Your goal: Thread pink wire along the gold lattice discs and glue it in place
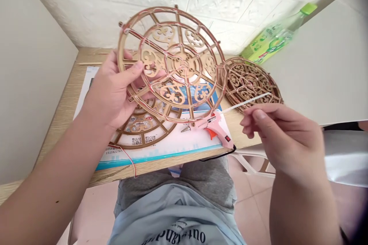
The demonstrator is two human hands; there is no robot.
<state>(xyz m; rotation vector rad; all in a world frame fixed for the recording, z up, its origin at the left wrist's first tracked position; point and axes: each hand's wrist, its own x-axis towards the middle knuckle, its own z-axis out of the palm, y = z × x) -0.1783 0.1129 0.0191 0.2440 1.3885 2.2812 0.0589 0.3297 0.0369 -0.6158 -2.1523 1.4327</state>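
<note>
My left hand [110, 88] grips the left side of a round openwork frame [181, 30], thumb in front and fingers behind. Brown and wood-like, it has rings, spokes and scroll cut-outs, with thin red-and-white wire along them. The frame is raised and tilted above the table. My right hand [284, 138] is closed, thumb against the fingers; what it pinches, if anything, I cannot make out. Just beyond its fingertips is the white glue stick [247, 102] that juts from the back of a pink glue gun [220, 132]. The gun lies by the frame's lower edge, its trigger orange.
A second round frame [161, 138] lies on a printed sheet [184, 147] on the wooden table [67, 95]. More wired frames [253, 80] are stacked at right, near a green-capped bottle [273, 38]. A loose wire [130, 159] hangs over the front edge. A white wall stands behind.
</note>
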